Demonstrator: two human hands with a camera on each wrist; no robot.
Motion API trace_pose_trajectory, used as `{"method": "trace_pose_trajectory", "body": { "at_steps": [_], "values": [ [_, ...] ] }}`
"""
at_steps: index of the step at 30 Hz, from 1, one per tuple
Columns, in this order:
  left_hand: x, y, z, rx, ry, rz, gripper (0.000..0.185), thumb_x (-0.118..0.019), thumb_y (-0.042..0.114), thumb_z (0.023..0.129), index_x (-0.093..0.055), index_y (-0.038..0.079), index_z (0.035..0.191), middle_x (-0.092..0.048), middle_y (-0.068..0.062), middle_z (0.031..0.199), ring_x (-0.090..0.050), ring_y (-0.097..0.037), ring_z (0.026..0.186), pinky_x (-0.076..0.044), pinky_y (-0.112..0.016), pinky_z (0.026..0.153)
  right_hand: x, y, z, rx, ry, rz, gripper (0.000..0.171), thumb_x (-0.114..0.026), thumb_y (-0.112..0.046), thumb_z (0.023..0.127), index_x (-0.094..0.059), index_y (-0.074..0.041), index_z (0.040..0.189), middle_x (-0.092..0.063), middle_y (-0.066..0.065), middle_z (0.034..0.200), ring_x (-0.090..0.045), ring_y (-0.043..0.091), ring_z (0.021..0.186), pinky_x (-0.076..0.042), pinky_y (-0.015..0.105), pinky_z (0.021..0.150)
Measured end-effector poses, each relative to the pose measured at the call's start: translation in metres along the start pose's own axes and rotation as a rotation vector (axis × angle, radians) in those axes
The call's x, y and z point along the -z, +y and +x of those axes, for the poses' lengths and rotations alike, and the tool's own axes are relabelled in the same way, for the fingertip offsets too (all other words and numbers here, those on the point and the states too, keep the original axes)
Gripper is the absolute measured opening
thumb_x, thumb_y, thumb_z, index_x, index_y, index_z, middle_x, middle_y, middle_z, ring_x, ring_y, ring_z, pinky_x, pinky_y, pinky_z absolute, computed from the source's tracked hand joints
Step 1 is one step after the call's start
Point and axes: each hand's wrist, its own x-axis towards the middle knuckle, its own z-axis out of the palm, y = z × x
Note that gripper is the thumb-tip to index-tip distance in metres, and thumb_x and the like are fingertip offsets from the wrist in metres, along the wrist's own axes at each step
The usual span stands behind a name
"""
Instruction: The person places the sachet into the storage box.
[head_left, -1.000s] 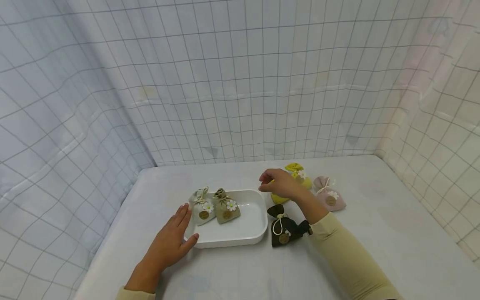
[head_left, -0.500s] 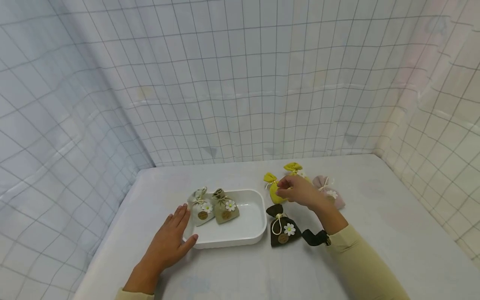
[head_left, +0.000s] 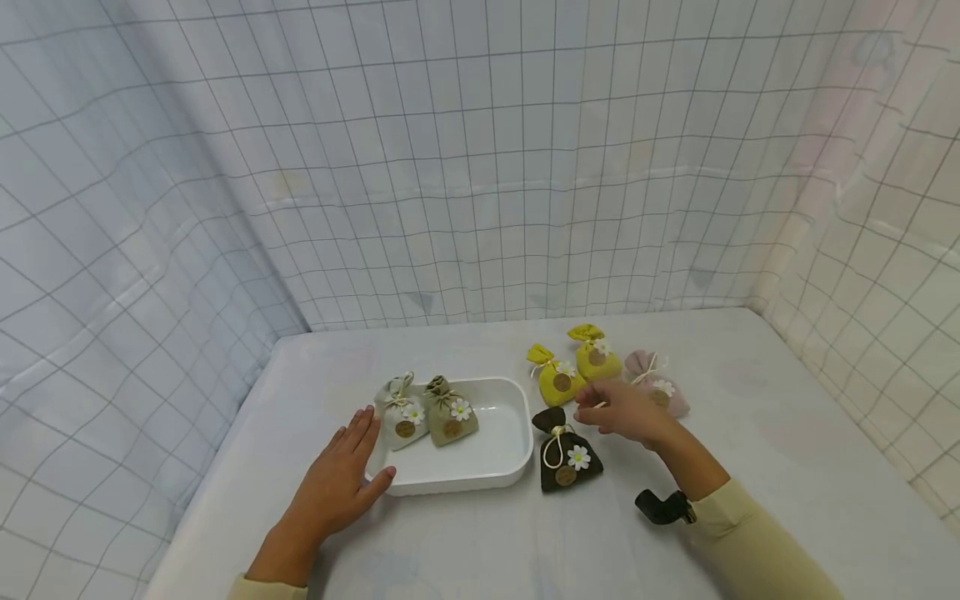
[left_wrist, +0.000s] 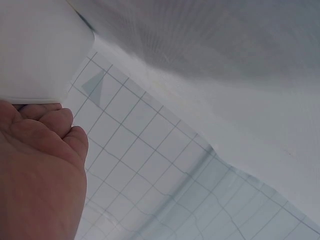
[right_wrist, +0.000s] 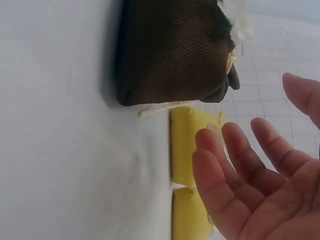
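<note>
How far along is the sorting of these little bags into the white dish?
Two bags, a cream bag and an olive bag, already lie in the white dish. The left hand steadies its rim; the right hand hovers empty. Four bags remain on the table.

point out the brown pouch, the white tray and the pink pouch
brown pouch (head_left: 567,462), head view, middle of its body
white tray (head_left: 491,454), head view, bare floor inside
pink pouch (head_left: 672,398), head view, right side of its body

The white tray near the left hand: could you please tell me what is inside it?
Inside the white tray lie a cream sachet and an olive sachet, side by side at its left end. What lies beneath them is covered.
</note>
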Motion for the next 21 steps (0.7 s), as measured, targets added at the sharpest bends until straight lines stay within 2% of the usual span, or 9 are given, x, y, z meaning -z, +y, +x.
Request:
{"method": "trace_pose_trajectory", "body": {
  "at_steps": [9,21],
  "values": [
    [-0.003,-0.003,0.000,-0.003,0.005,-0.001,0.078,-0.062,0.043,0.094,-0.037,-0.008,0.149,-0.031,-0.021,0.158,-0.027,-0.036,0.146,-0.029,-0.056,0.113,-0.005,0.012,-0.010,-0.001,-0.108,-0.010,0.035,-0.075,-0.023,0.089,-0.064,-0.002,0.115,-0.065,0.006,0.104,-0.062,0.020,0.090,-0.056,0.037,0.073],
    [-0.003,-0.002,0.000,-0.007,0.004,0.002,0.077,-0.061,0.043,0.095,-0.038,-0.008,0.148,-0.032,-0.020,0.157,-0.027,-0.036,0.146,-0.030,-0.056,0.112,-0.011,0.012,-0.018,-0.019,-0.221,0.006,0.038,-0.076,-0.018,0.087,-0.061,-0.004,0.119,-0.061,0.009,0.105,-0.060,0.022,0.088,-0.055,0.038,0.070]
  ]
}}
